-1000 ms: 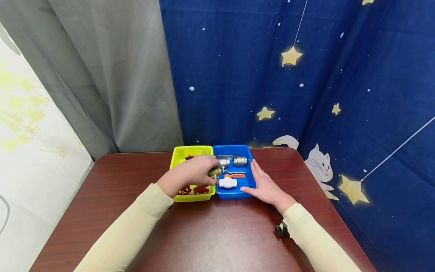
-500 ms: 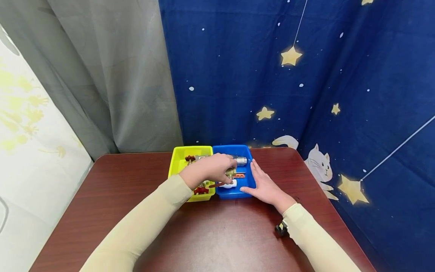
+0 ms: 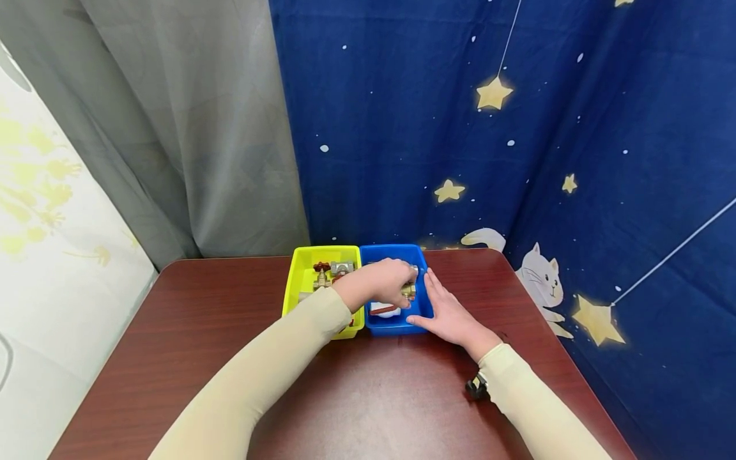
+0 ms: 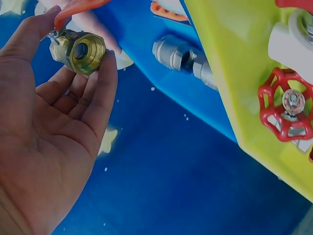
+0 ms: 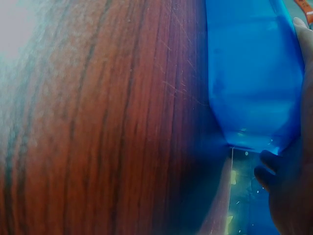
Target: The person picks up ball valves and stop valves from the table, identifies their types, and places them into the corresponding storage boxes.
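Over the blue tray (image 3: pixel 397 331), my left hand (image 3: pixel 381 281) pinches a brass ball valve (image 4: pixel 80 51) between thumb and fingers. The valve's threaded opening faces the left wrist camera, and its red lever (image 3: pixel 384 309) overlaps a white valve (image 3: pixel 391 314) in the head view. Straight fingers of my right hand (image 3: pixel 447 316) rest along the tray's right side, thumb at the front corner. The right wrist view has that hand (image 5: pixel 293 186) beside the blue wall, partly in shadow. Metal fittings (image 4: pixel 171 51) lie inside the blue tray.
A yellow tray (image 3: pixel 291 281) adjoins the blue one on the left. It holds a brass valve with a red handwheel (image 3: pixel 322 278), a grey metal valve (image 3: pixel 342 267) and other valves partly behind my left arm. A curtain (image 3: pixel 397 160) hangs behind the brown table (image 3: pixel 368 396).
My left hand has carried the brass ball valve rightward, from the yellow tray's right edge to over the blue tray. My right hand has stayed in place.
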`<state>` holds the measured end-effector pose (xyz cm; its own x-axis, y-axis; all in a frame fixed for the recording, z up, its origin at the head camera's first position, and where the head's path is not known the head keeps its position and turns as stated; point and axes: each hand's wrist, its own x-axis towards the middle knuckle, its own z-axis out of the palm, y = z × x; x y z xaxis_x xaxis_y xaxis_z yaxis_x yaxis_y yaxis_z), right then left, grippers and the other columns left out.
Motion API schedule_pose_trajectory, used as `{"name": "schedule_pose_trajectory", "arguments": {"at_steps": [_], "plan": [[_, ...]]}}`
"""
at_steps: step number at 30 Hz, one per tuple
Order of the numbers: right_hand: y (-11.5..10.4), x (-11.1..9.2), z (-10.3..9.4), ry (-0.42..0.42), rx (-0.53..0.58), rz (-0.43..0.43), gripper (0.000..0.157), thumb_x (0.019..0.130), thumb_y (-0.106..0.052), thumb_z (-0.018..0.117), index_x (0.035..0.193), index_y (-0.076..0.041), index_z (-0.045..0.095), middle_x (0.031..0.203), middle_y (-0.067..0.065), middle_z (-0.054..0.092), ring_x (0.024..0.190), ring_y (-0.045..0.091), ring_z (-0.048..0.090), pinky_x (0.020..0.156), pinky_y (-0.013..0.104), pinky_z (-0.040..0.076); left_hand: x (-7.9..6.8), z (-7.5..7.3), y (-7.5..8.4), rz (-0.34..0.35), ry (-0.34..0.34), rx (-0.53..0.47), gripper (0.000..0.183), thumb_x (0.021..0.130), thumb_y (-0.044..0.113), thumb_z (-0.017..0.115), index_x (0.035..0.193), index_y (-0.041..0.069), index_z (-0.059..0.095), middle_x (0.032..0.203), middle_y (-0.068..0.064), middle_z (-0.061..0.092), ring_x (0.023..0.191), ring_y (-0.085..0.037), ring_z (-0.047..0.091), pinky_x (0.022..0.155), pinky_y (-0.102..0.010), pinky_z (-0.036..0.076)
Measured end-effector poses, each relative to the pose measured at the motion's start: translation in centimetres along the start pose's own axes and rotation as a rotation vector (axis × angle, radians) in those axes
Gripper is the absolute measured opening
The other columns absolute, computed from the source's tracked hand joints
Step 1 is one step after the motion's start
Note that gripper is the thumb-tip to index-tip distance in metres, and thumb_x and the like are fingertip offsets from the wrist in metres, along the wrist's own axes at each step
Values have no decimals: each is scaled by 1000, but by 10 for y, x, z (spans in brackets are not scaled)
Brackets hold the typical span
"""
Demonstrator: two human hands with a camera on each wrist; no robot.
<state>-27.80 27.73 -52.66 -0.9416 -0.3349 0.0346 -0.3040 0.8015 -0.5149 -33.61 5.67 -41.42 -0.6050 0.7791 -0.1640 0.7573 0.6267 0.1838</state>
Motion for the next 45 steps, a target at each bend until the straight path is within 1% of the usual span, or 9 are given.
{"name": "schedule_pose_trajectory", "arguments": {"at_steps": [4, 8, 11, 16, 23, 28, 35, 39, 45], "plan": [[0, -1, -2, 1, 11, -10, 116, 102, -60, 73, 178, -7, 2, 186, 12, -3, 169, 43, 10, 127, 75, 18, 10, 3, 5, -3, -19, 28, 54, 95, 44, 88, 137, 12, 74, 107, 3, 74, 96, -14, 67, 92, -33, 62], [-1, -2, -3, 5, 21, -23, 118, 101, -63, 72, 178, -7, 3, 186, 12, -3, 169, 42, 10, 128, 75, 19, 18, 6, 10, -5, -23, 52, 51, 95, 43, 89, 133, 12, 77, 108, 2, 75, 97, -15, 68, 95, -36, 62], [-1, -1, -3, 14, 34, -32, 118, 100, -64, 73, 178, -9, 4, 186, 12, -2, 169, 41, 11, 127, 75, 19, 24, 9, 14, -14, -30, 63, 52, 94, 44, 90, 133, 12, 77, 113, -1, 77, 104, -18, 70, 100, -38, 61], [1, 0, -2, 31, 56, -49, 116, 100, -61, 75, 179, -13, 5, 186, 12, 0, 169, 42, 13, 125, 79, 20, 31, 14, 18, -24, -44, 73, 59, 94, 46, 90, 141, 13, 75, 125, -4, 78, 117, -22, 71, 109, -44, 58], [3, 0, -2, 34, 62, -58, 117, 100, -65, 73, 179, -12, 5, 186, 13, 0, 169, 42, 13, 126, 78, 21, 39, 19, 19, -18, -48, 79, 58, 94, 44, 90, 142, 15, 76, 124, -3, 79, 123, -26, 70, 114, -50, 54], [3, -1, -3, 29, 44, -58, 119, 99, -69, 71, 178, -7, 6, 186, 15, 0, 169, 43, 13, 126, 76, 21, 44, 22, 16, -32, -65, 73, 54, 94, 44, 90, 137, 15, 78, 119, -2, 80, 118, -24, 71, 112, -48, 55], [4, -2, -2, 17, 25, -37, 120, 100, -71, 69, 177, -3, 7, 186, 15, 0, 169, 41, 11, 129, 72, 20, 50, 29, 10, -22, -115, 13, 43, 96, 39, 89, 129, 12, 79, 103, 1, 78, 97, -17, 68, 99, -37, 59], [4, -2, -2, 23, 19, -39, 121, 99, -72, 68, 177, -1, 9, 186, 15, 1, 169, 43, 12, 129, 72, 20, 52, 32, 10, -34, -139, -39, 44, 97, 36, 88, 131, 10, 78, 107, -1, 79, 96, -16, 70, 98, -37, 60], [4, -1, -1, 25, 1, -34, 122, 98, -73, 69, 177, -1, 9, 186, 15, 1, 169, 42, 13, 129, 71, 21, 54, 34, 10, -52, -150, -29, 42, 98, 35, 87, 131, 9, 78, 114, -3, 79, 98, -17, 70, 99, -38, 60]]}}
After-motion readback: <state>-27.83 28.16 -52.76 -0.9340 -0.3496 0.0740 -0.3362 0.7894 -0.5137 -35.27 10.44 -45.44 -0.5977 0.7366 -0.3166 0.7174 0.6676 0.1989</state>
